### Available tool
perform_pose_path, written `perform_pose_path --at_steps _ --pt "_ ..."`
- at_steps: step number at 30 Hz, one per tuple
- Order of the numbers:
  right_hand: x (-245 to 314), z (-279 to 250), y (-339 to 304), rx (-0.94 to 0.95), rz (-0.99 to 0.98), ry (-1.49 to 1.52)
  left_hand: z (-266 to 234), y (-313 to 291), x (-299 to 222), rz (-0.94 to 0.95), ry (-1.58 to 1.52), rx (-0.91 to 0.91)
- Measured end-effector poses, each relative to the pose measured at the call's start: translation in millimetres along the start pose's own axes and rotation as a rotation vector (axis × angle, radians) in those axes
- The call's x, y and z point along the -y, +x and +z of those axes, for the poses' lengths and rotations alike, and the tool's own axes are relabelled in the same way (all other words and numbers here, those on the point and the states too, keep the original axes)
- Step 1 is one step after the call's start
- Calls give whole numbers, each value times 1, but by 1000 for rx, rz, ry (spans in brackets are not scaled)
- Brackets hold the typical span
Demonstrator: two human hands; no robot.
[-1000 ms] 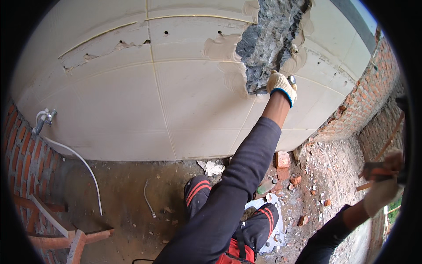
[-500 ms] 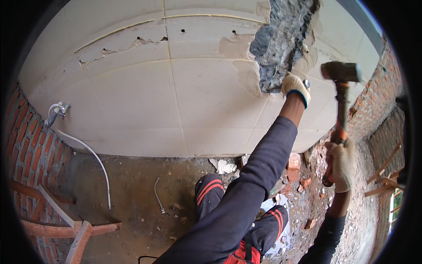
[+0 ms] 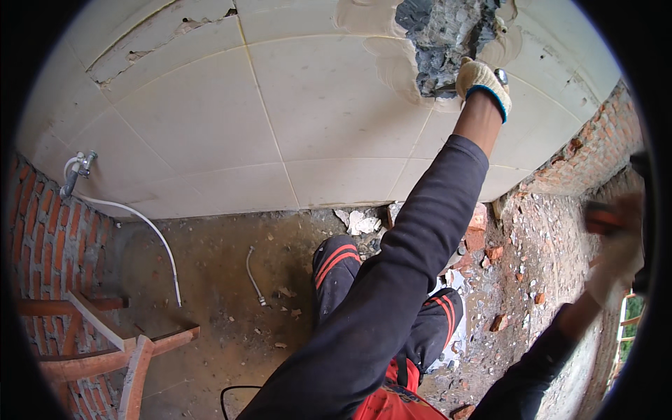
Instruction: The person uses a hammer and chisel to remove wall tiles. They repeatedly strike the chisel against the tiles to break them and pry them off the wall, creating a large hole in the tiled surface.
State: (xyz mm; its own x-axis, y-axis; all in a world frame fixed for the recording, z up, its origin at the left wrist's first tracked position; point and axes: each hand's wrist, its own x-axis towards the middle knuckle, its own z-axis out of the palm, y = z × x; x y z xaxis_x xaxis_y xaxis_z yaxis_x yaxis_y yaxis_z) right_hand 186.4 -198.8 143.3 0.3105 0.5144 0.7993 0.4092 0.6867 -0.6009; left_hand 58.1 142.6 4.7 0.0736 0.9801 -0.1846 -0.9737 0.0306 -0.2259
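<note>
My left hand [image 3: 483,82], in a pale knitted glove with a blue cuff, is closed round a metal chisel [image 3: 501,75]. Its blade lies against the lower edge of a rough, grey broken patch [image 3: 448,42] in the tiled wall [image 3: 336,105]. Smeared beige plaster [image 3: 395,63] borders that patch. At the far right my right hand [image 3: 616,262], gloved too and blurred by motion, grips the hammer [image 3: 603,218] by its orange and dark handle. The hammer's head is lost at the dark rim of the picture.
Brick pieces [image 3: 476,227] and pale shards [image 3: 360,222] lie along the wall's foot. A white hose [image 3: 150,241] hangs from a tap [image 3: 82,164] at left, above wooden frame pieces [image 3: 136,364]. A short hose [image 3: 253,276] lies on the floor. Rough brickwork [image 3: 595,150] stands at right.
My right hand has swung the hammer rightward, away from the chisel, to the picture's edge. The view has tilted down. My left hand stays at the broken patch with the chisel.
</note>
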Motion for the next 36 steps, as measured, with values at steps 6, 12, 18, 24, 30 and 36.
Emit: perform_pose_path --at_steps 6,12,18,24,30,36 --pt "-86 10 -80 583 822 79 35 -83 -27 -49 102 54" --pt "-32 -31 -44 269 539 113 19 -92 -6 111 277 -75" --pt "-31 -100 -48 105 302 147 6 -116 -4 11 264 -43" --pt "-75 -146 -145 24 333 -18 -22 -162 -6 58 565 -35" --pt "-93 -174 -257 45 612 -137 -113 -184 -46 141 1137 43" --pt "-105 -208 -346 340 890 -562 -254 -252 -111 -119 1032 -275"
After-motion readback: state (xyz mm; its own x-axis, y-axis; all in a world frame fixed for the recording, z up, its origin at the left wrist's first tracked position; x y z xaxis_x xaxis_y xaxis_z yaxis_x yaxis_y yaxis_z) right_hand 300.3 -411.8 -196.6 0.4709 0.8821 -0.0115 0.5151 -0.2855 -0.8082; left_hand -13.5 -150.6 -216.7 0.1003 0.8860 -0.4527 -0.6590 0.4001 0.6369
